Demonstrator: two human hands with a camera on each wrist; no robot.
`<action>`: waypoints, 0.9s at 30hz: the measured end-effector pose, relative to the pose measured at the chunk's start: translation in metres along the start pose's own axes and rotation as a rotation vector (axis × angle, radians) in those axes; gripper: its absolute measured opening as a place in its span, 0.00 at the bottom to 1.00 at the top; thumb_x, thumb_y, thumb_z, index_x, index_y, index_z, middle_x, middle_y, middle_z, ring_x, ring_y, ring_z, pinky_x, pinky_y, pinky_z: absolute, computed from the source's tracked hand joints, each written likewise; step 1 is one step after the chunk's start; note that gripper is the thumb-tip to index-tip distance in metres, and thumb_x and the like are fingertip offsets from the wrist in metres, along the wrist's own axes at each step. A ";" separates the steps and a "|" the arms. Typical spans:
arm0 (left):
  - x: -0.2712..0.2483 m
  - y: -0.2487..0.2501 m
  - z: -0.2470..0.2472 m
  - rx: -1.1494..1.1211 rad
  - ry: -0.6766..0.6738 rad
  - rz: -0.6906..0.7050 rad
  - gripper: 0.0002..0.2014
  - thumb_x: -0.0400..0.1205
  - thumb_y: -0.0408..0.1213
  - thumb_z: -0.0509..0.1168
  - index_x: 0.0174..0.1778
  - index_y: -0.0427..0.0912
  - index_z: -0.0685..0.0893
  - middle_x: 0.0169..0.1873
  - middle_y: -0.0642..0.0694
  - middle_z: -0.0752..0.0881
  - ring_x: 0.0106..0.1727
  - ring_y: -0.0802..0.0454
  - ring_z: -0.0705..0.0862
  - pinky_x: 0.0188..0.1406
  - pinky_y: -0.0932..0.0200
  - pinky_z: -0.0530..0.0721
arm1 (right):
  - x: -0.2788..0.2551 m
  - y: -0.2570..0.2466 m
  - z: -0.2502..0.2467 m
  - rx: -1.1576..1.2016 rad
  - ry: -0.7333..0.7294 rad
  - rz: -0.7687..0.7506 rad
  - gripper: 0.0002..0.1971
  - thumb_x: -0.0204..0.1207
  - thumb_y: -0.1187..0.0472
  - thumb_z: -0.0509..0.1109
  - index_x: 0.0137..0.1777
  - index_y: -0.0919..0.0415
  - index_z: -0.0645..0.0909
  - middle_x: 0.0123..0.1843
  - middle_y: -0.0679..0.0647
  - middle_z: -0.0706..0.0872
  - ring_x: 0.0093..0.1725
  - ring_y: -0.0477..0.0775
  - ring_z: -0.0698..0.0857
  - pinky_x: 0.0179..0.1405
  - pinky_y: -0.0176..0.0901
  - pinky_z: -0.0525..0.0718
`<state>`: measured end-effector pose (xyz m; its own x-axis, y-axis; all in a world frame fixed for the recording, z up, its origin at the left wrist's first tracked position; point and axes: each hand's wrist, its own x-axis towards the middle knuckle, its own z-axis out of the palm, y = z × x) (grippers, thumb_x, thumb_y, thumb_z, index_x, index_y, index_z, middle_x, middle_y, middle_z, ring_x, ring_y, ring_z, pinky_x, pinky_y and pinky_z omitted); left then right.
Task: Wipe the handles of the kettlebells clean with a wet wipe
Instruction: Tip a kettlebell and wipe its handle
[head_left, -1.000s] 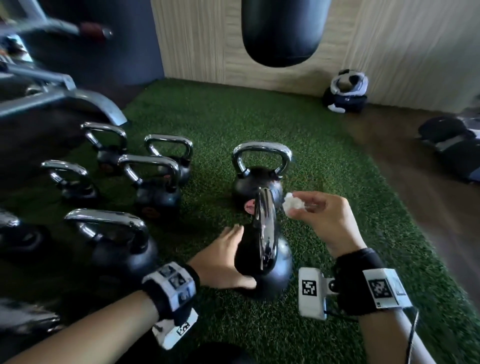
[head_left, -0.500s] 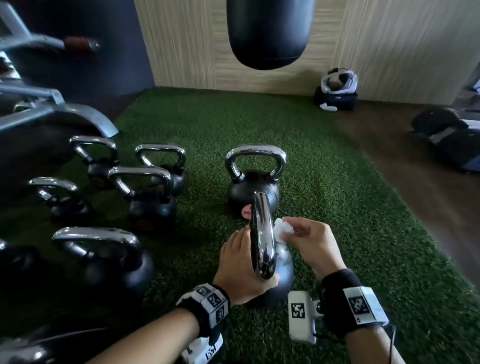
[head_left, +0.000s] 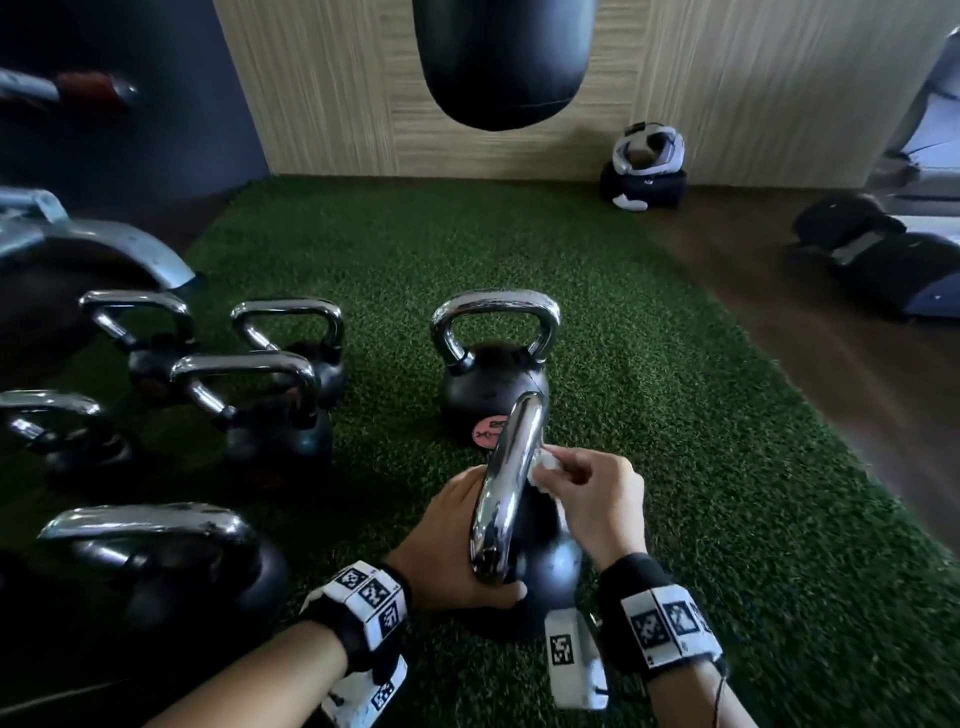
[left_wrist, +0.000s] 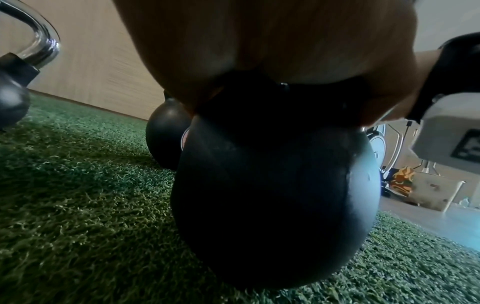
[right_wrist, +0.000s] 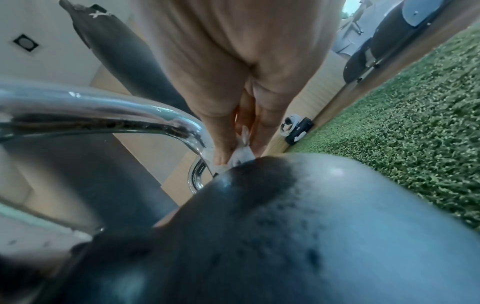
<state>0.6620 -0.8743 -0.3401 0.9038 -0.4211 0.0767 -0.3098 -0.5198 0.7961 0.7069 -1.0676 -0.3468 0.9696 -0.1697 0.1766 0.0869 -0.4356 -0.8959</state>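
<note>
Kneeling over green turf (head_left: 675, 415), I see a cluster of black kettlebells with chrome handles at my far left (head_left: 249, 395); none of them is being touched. My left hand (head_left: 447, 545) lies against the left side of the nearest kettlebell (head_left: 545, 561), palm on the black ball, thumb hooked round its near side below the handle, fingers laid over its curve, steadying it. The chrome handle (head_left: 506, 478) of this kettlebell points edge-on toward me, so it reads as one bright vertical bar. Just right of it, my right hand (head_left: 592, 499) pinches a small crumpled white wet wipe (head_left: 543, 467) between thumb and fingertips and presses it against the handle's right face, a little above the ball.

A second ago the wipe was held in the air, clear of the metal, and my left hand lay lower and flatter on the ball. Since then the wipe has met the handle and my left hand has slid up to brace. I judge that wiping of this handle has only just started, with the other handles still to do.

Behind stands another kettlebell (head_left: 493, 384) with a pink label, apart from my hands.

Much is hidden. The left wrist view shows mostly palm and black ball, so my left fingertips cannot be made out. The right wrist view is blurred, though the wipe (right_wrist: 240, 156) shows against the handle's far bend (right_wrist: 197, 164). The handle's left face is out of sight. A punching bag (head_left: 504, 57) is cut off at the top edge.
</note>
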 end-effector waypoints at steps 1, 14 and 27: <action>-0.001 0.002 -0.001 0.043 -0.029 -0.066 0.59 0.56 0.65 0.74 0.84 0.59 0.57 0.83 0.40 0.69 0.85 0.39 0.67 0.87 0.46 0.64 | 0.003 -0.004 -0.001 0.028 0.015 0.009 0.12 0.72 0.60 0.85 0.56 0.53 0.95 0.40 0.37 0.91 0.36 0.24 0.85 0.38 0.19 0.81; -0.006 0.001 -0.002 0.010 0.051 -0.010 0.51 0.59 0.59 0.80 0.70 0.89 0.53 0.72 0.67 0.66 0.81 0.42 0.73 0.81 0.36 0.72 | 0.029 -0.007 -0.005 0.097 -0.041 0.055 0.15 0.72 0.66 0.84 0.56 0.49 0.92 0.54 0.50 0.95 0.50 0.48 0.94 0.60 0.55 0.92; 0.000 -0.007 0.000 0.096 0.010 -0.085 0.53 0.56 0.59 0.82 0.74 0.68 0.58 0.76 0.56 0.67 0.82 0.50 0.67 0.84 0.44 0.69 | 0.018 -0.030 -0.019 -0.015 0.090 -0.220 0.17 0.76 0.67 0.81 0.62 0.52 0.92 0.54 0.43 0.94 0.47 0.37 0.92 0.48 0.24 0.87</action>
<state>0.6643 -0.8704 -0.3455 0.9307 -0.3652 0.0183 -0.2588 -0.6225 0.7386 0.7173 -1.0742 -0.3092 0.9033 -0.1475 0.4029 0.2895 -0.4835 -0.8261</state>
